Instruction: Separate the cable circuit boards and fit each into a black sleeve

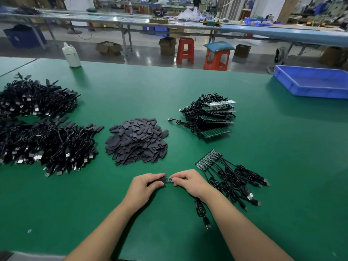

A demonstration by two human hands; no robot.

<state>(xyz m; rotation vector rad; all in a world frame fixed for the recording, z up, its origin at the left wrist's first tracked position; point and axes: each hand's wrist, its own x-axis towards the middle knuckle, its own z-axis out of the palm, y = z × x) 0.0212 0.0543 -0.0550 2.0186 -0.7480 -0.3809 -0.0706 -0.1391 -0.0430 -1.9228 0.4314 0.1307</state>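
Right now both hands meet low over the green desk (244, 129), and it's all about one short line between them. The left hand (146, 183) has its fingers curled round a black sleeve (160, 182), open mouth facing right. The right hand (188, 180) pinches a small circuit board (169, 179) at its cable end, thumb and fingers tight, the cable (200, 208) trailing back under the wrist toward the near edge. Board and sleeve lie end to end on the same left-right axis, the board's free tip just at the sleeve's mouth; how far it is in, I can't tell. So the coming move looks like a straight push leftward by the right hand, sleeve held steady.

Supplies are close: the sleeve pile (136, 141) sits just ahead, an unbroken board strip (208, 161) with cables fans out beside the right hand, more strips stack (212, 117) further back. Finished cables (47, 140) heap on the left.
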